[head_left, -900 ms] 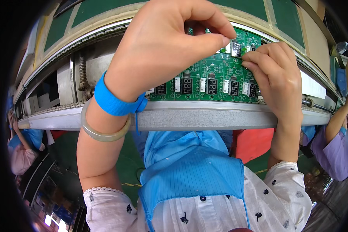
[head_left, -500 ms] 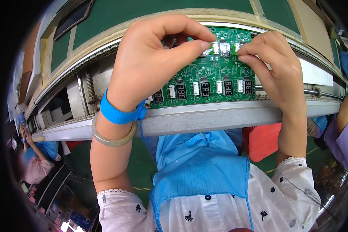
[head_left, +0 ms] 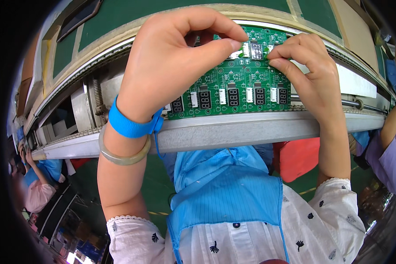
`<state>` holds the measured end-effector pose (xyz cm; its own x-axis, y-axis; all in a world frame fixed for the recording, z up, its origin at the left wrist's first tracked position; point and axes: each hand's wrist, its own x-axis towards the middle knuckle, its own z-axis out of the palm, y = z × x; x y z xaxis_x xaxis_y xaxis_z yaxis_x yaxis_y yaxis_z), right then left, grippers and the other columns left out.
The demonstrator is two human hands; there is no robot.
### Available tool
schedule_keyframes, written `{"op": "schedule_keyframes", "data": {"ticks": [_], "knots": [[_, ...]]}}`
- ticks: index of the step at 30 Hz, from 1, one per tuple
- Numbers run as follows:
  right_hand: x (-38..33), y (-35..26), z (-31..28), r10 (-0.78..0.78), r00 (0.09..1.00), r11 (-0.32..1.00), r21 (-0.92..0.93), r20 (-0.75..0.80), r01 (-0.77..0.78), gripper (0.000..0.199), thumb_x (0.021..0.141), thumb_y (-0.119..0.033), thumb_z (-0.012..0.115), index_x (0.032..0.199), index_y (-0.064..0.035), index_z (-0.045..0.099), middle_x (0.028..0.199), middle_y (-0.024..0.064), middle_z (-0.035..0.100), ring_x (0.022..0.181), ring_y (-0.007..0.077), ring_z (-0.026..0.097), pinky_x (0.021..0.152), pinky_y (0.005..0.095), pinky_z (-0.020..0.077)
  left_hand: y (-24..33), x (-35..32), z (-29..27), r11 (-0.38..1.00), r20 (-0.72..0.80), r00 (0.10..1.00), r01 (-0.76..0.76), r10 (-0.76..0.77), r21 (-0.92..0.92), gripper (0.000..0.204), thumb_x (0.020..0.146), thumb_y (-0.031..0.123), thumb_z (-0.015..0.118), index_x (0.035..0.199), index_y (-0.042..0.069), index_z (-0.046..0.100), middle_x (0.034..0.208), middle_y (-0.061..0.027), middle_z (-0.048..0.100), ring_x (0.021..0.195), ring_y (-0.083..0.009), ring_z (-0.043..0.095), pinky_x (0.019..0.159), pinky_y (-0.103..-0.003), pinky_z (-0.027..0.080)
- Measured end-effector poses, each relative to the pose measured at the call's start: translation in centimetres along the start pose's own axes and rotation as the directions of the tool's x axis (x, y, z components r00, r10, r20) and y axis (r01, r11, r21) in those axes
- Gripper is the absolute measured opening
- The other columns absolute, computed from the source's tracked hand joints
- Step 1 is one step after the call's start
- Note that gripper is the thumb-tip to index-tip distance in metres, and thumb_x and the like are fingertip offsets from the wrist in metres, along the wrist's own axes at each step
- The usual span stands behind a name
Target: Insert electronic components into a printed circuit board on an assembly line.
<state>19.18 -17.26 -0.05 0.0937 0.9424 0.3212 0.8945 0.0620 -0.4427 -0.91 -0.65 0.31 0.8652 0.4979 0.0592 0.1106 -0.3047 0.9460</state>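
Observation:
A green circuit board panel (head_left: 244, 72) lies on the rails before me, with rows of small digit displays (head_left: 259, 96) and white connectors (head_left: 249, 95). My left hand (head_left: 174, 55) reaches over its far left part, thumb and forefinger pinched at a small green component (head_left: 241, 52) beside a white connector. At the far right of the board, my right hand (head_left: 310, 70) is also closed in a pinch, its fingertips at another small green component (head_left: 266, 50). Both pieces are too small to make out fully. The left hand hides the panel's far left corner.
A metal rail (head_left: 233, 132) runs along the near side of the board, and a chain track (head_left: 86, 72) follows the far side. Beyond it is a green work surface (head_left: 163, 11). A red stool (head_left: 298, 159) stands below the rail. Other people's arms (head_left: 394, 116) show at both sides.
The whole view has shifted slightly. Both hands stay pinched over nearly the same spots on the board; the green piece by the right fingertips now shows a little higher.

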Motion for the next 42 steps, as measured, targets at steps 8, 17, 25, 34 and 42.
{"op": "schedule_keyframes", "data": {"ticks": [8,17,25,34,42], "knots": [[0.1,-0.3,0.1,-0.042,0.999,0.997,-0.069,-0.01,0.042,0.009,0.08,-0.007,0.078,0.089,-0.0064,0.075,0.088,0.0051,0.067,0.092,0.0267,0.061,0.081,0.0389,0.0491,3.5,-0.3,0.0,0.973,-0.042,0.974,0.218,-0.222,-0.075,0.013,0.088,0.006,0.074,0.097,-0.002,0.077,0.078,-0.0022,0.07,0.07,-0.0056,0.056,0.062,-0.021,0.046],[0.2,-0.6,0.1,-0.1,0.995,0.99,-0.097,0.001,0.099,0.011,0.078,-0.007,0.08,0.088,-0.0048,0.075,0.086,0.0065,0.067,0.089,0.0273,0.061,0.08,0.0385,0.049,3.0,-0.3,-0.1,0.982,-0.035,0.983,0.177,-0.18,-0.062,0.014,0.087,0.007,0.074,0.098,-0.002,0.077,0.079,-0.0032,0.071,0.07,-0.0061,0.057,0.062,-0.022,0.047],[0.1,-0.7,0.2,-0.061,0.998,0.997,-0.05,-0.006,0.06,0.011,0.079,-0.009,0.081,0.088,-0.0053,0.076,0.085,0.0064,0.068,0.088,0.0272,0.062,0.08,0.0386,0.0493,-2.8,1.7,0.9,0.922,-0.052,0.96,-0.279,0.275,-0.269,0.015,0.088,0.006,0.075,0.1,-0.003,0.077,0.082,-0.0012,0.07,0.073,-0.0044,0.056,0.065,-0.02,0.047],[0.0,-0.7,0.0,-0.013,1.0,0.998,-0.06,0.004,0.013,0.01,0.08,-0.011,0.081,0.087,-0.0063,0.075,0.085,0.0058,0.067,0.089,0.0274,0.062,0.08,0.039,0.0491,-4.0,2.9,1.1,0.609,-0.132,0.686,-0.705,0.716,-0.362,0.016,0.088,0.006,0.075,0.101,-0.003,0.077,0.083,-0.0003,0.069,0.074,-0.0042,0.056,0.066,-0.019,0.046],[-0.1,-0.3,-0.3,-0.03,0.999,0.997,-0.068,-0.023,0.028,0.012,0.079,-0.003,0.08,0.09,-0.003,0.074,0.088,0.0069,0.069,0.089,0.0249,0.064,0.079,0.0349,0.0504,0.3,0.3,0.4,0.998,0.039,0.998,-0.057,0.057,0.011,0.017,0.091,-0.002,0.073,0.107,-0.001,0.075,0.103,-0.0062,0.075,0.096,-0.012,0.07,0.086,-0.025,0.056]]}}
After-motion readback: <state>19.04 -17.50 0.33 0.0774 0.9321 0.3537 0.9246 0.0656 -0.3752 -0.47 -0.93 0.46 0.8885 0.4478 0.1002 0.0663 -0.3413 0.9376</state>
